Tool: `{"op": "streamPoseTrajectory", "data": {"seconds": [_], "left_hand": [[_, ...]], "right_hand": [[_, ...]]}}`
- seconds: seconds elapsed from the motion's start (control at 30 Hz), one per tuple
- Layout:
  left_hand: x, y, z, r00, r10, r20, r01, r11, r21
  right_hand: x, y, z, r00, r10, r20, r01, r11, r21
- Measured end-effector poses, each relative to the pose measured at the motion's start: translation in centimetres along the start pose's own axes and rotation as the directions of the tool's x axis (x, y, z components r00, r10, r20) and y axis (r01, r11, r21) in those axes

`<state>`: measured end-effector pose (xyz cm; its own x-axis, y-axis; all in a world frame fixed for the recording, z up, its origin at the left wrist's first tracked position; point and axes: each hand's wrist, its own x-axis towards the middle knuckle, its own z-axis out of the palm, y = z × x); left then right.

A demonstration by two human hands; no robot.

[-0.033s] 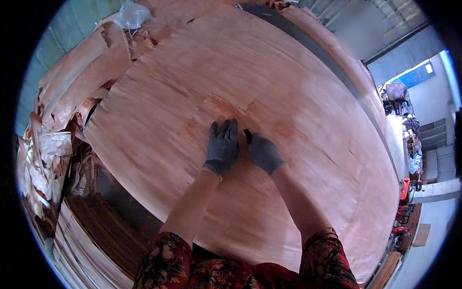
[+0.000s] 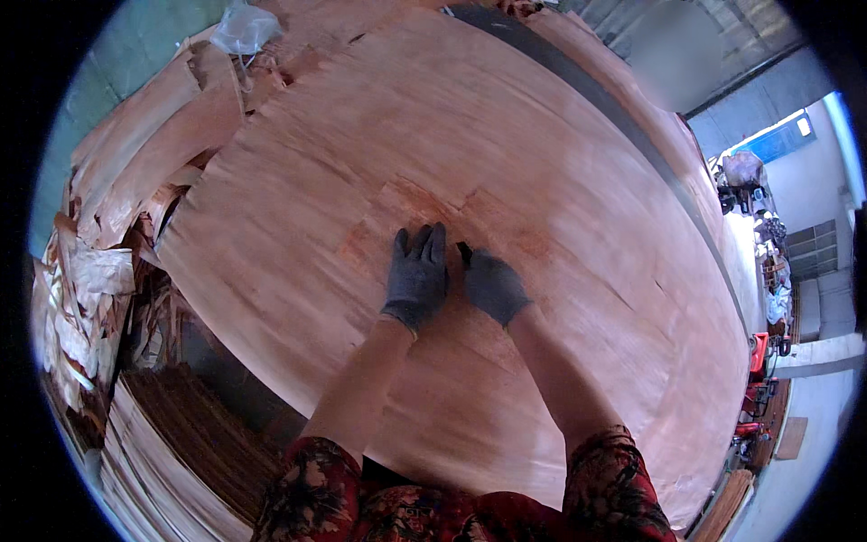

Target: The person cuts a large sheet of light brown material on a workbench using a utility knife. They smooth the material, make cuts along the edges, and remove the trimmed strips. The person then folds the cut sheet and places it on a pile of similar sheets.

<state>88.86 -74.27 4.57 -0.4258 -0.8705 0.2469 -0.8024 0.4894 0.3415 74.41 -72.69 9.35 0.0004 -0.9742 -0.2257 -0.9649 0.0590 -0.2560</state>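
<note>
A large sheet of pinkish-brown wood veneer [image 2: 361, 144] spreads in front of me. My left hand [image 2: 418, 278], in a grey glove, lies flat on it with the fingers stretched out and slightly apart. Just to its right, my right hand [image 2: 495, 285], gloved alike, is closed around a small black tool [image 2: 464, 253]. Only the tool's dark end shows past the fingers, so its kind cannot be made out. Beyond both hands lies a rougher, redder patch of veneer [image 2: 411, 200] with straight edges. Short dark slits mark the sheet on the right.
Torn veneer scraps [image 2: 95, 280] pile up at the left, above stacked brown sheets [image 2: 194, 434]. A clear plastic bag [image 2: 244, 29] lies at the far left. A dark grey strip [image 2: 578, 77] runs along the sheet's far right side. Red equipment [image 2: 759, 352] stands at the right.
</note>
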Motion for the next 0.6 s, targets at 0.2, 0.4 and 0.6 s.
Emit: {"op": "streamPoseTrajectory", "data": {"seconds": [0.2, 0.4, 0.6], "left_hand": [[0.6, 0.7, 0.1, 0.998, -0.041, 0.043, 0.041, 0.999, -0.013], [0.0, -0.6, 0.0, 0.999, 0.042, 0.016, -0.044, 0.993, 0.109], [-0.9, 7.2, 2.0, 0.998, -0.049, -0.027, 0.050, 0.997, 0.065]], "right_hand": [[-1.8, 0.7, 1.3, 1.000, 0.009, -0.003, -0.009, 0.997, -0.080], [-13.3, 2.8, -1.0, 0.986, 0.145, 0.077, -0.150, 0.986, 0.071], [-16.9, 5.6, 0.4, 0.989, 0.135, 0.067, -0.144, 0.977, 0.159]]}}
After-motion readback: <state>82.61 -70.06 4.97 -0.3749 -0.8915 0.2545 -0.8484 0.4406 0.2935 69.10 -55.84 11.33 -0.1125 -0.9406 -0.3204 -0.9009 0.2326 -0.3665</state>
